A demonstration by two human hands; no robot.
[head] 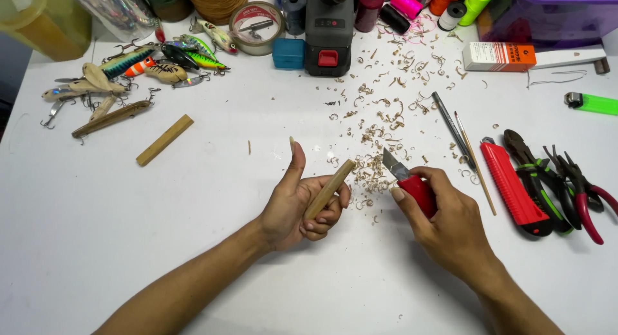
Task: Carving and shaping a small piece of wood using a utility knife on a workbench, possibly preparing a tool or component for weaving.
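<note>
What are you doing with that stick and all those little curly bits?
A person is carving wood at a white table. The left hand grips a short wooden stick, thumb up. The right hand holds a red utility knife, blade pointing at the stick. Wood shavings lie scattered beyond the hands. Fishing lures sit far left, pliers on the right.

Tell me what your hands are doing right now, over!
Left hand shut on wooden stick, thumb up. Right hand shut on red knife, blade apart from stick. Wood shavings between, nothing blocking.
</note>
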